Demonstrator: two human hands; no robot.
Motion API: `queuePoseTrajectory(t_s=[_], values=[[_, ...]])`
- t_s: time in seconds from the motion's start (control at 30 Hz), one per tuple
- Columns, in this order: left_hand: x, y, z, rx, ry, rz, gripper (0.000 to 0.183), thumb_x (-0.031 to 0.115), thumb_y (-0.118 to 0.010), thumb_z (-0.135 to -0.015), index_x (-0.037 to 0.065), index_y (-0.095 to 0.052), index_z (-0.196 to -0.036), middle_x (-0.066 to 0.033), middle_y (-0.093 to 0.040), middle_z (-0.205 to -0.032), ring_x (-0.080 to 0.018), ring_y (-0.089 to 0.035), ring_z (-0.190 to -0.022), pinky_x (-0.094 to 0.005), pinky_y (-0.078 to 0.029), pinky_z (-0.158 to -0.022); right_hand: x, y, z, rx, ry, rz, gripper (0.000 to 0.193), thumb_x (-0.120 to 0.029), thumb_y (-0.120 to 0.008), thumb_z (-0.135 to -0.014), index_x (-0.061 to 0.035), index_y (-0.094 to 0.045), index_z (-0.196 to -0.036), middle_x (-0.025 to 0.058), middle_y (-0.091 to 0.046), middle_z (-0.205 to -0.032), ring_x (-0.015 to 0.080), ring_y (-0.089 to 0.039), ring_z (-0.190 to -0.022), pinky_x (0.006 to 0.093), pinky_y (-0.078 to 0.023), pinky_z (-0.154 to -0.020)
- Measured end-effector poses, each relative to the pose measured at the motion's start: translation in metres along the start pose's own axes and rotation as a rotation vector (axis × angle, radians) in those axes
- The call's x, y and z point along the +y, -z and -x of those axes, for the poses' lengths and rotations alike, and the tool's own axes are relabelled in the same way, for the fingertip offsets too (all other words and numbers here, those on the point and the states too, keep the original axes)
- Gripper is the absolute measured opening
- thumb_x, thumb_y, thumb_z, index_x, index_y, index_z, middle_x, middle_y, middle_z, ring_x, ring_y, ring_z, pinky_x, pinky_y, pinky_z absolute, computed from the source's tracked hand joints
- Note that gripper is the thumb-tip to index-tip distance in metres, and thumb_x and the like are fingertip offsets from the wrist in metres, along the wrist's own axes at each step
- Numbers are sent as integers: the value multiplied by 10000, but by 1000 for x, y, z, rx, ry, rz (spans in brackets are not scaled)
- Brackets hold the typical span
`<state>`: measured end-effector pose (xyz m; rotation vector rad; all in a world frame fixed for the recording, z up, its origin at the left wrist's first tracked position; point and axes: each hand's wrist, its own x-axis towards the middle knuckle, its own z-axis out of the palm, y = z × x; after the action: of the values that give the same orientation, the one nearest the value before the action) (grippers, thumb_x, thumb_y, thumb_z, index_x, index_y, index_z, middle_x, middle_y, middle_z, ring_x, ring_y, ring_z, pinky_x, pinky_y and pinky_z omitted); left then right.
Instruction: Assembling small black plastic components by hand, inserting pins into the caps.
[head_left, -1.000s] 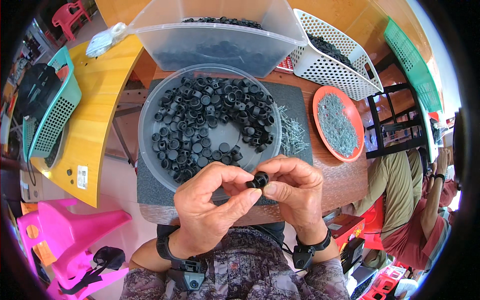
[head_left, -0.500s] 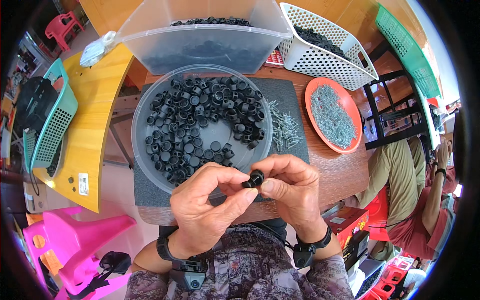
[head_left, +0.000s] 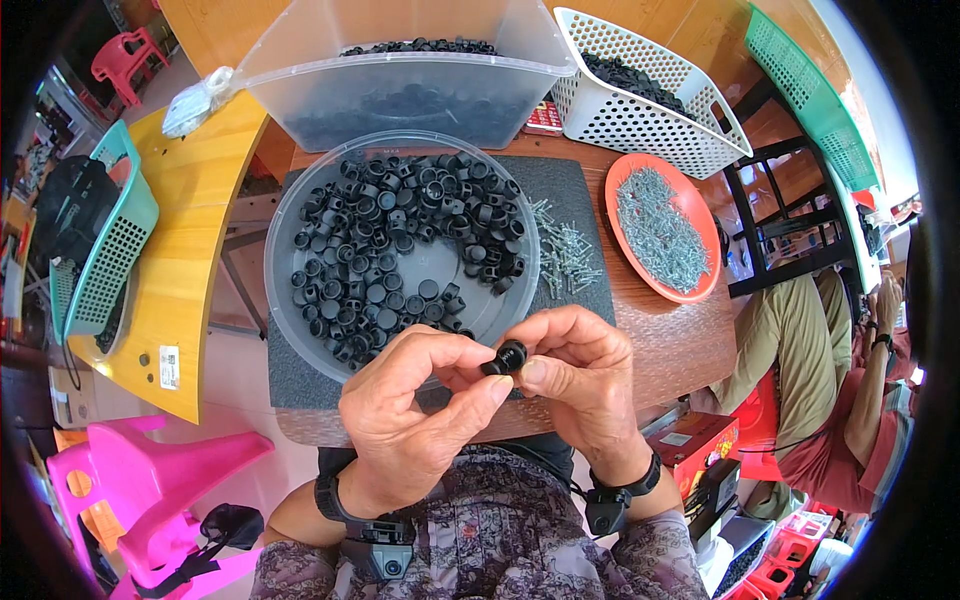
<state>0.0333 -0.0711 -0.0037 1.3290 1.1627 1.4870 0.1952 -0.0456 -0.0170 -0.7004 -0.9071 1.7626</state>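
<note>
Between both hands, just in front of the tub's near rim, is a small black round plastic part (head_left: 509, 356). My left hand (head_left: 418, 392) pinches its left end between thumb and forefinger. The right thumb and forefinger of my right hand (head_left: 580, 375) close on its other side. Behind them, a round clear tub (head_left: 436, 268) holds many similar black parts (head_left: 380, 230). A loose heap of screws (head_left: 566, 255) lies on the dark foam mat (head_left: 560, 180) to the tub's right. More screws fill an orange-red plate (head_left: 712, 240) farther right.
A large clear bin (head_left: 400, 80) with black parts stands behind the tub, a white perforated basket (head_left: 640, 115) beside it. At left are a yellow table (head_left: 190, 250) with a green basket (head_left: 125, 235) and a pink chair (head_left: 150, 480). Another person (head_left: 835, 400) sits at right.
The hands keep the same pinch on the black part. The whole view has shifted slightly; nothing was let go or picked up.
</note>
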Motion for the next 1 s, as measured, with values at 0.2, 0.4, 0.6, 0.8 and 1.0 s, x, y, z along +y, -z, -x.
queuePoseTrajectory(t_s=[0.2,0.4,0.6,0.8,1.0], values=[[1,1,0,-12,-2,-21,179,0,-739,-708,-25,-636,-853,-64,-608,-771,-95,-571,-649,-213,-458,-581,2,1,0,10,1,11,239,64,-633,-802,51,-598,-1038,99,-656,-927,113,-616,-801,232,-501,-723],[2,1,0,-28,7,-21,171,-8,-735,-708,-28,-634,-844,-65,-610,-774,-92,-580,-648,-210,-465,-572,3,-1,1,23,12,6,238,62,-638,-800,49,-605,-1035,101,-660,-936,113,-617,-814,227,-497,-722],[2,-1,-2,-59,-12,-50,182,-16,-731,-707,-24,-631,-859,-58,-606,-771,-92,-578,-652,-213,-465,-576,1,2,3,12,15,31,226,40,-636,-812,37,-628,-1038,81,-662,-937,101,-604,-799,223,-485,-704],[1,-4,-1,-48,54,13,200,-13,-738,-704,-16,-628,-871,-45,-602,-775,-89,-565,-667,-217,-462,-598,1,4,3,26,41,47,215,30,-630,-821,25,-637,-1036,55,-655,-897,82,-574,-756,216,-466,-674],[1,-7,-1,-67,65,42,206,-9,-745,-704,-25,-627,-871,-52,-606,-781,-97,-560,-666,-218,-456,-607,-1,5,5,57,-10,-13,204,13,-640,-818,27,-628,-1022,58,-650,-876,75,-553,-724,210,-449,-643]])
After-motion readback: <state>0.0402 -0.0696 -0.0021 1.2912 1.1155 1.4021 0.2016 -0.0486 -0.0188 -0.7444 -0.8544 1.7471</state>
